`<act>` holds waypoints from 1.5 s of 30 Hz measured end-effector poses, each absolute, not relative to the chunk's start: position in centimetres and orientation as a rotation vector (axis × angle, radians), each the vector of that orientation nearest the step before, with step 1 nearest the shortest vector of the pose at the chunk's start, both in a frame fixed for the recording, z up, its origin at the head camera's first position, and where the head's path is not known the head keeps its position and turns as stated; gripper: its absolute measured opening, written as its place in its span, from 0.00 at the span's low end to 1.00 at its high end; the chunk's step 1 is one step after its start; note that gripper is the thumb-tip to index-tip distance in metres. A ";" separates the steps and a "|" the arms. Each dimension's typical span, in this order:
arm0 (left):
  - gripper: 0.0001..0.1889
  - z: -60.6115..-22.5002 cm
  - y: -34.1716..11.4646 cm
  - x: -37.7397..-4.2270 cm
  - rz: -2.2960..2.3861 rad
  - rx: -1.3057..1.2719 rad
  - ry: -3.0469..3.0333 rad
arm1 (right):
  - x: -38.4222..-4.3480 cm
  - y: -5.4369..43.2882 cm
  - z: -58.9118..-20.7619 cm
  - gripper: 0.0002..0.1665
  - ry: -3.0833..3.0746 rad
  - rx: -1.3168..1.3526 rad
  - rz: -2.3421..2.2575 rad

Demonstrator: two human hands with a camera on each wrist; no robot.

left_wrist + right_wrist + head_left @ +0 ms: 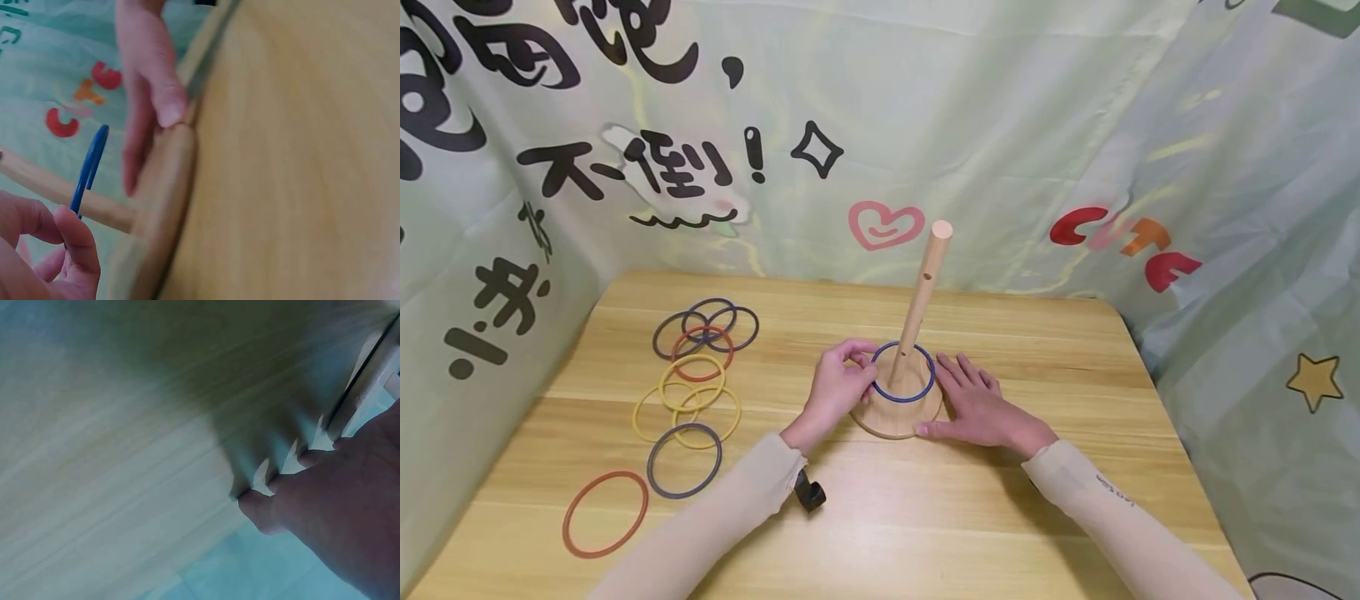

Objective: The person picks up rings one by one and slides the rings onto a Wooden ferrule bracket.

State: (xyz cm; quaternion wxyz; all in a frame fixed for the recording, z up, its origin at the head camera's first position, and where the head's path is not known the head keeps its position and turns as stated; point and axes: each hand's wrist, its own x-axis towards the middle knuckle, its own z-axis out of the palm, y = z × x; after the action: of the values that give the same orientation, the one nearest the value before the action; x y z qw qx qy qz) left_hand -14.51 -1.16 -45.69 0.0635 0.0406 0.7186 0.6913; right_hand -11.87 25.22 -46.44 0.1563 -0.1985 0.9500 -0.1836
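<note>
In the head view a wooden peg (922, 292) stands tilted in appearance on a round wooden base (891, 423). A blue ring (904, 401) encircles the peg low down, near the base. My left hand (837, 379) pinches the ring's left side between thumb and fingers; the left wrist view shows this blue ring (89, 165) edge-on, raised off the base. My right hand (977, 407) lies at the base's right side, fingers spread and thumb at its front edge. In the right wrist view the right hand (337, 500) has its fingertips down on the tabletop beside the base.
Left on the wooden table (1075, 500) lie overlapping dark blue rings (758, 327), a red ring (732, 350) and several yellow rings (740, 408). Nearer are a single dark blue ring (685, 497) and another red ring (646, 504). A printed curtain (1000, 125) hangs behind the table.
</note>
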 end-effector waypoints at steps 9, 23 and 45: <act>0.16 -48.2 -1.9 -14.1 1.988 0.065 2.258 | -12.0 24.2 -46.7 0.71 2.719 -0.612 -0.490; 0.12 -47.4 -3.9 -14.2 1.784 0.270 2.317 | -11.7 25.5 -47.0 0.69 2.759 -0.607 -0.522; 0.19 -44.9 -18.2 -8.6 1.795 0.134 2.554 | -11.7 25.5 -46.6 0.70 2.738 -0.602 -0.478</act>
State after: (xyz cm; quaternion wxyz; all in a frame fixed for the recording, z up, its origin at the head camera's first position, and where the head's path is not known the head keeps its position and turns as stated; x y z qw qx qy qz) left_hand -8.61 -18.21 -44.93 0.0084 0.0427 0.8174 0.5744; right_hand -11.65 25.49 -46.55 0.1483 -0.2094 0.9521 -0.1661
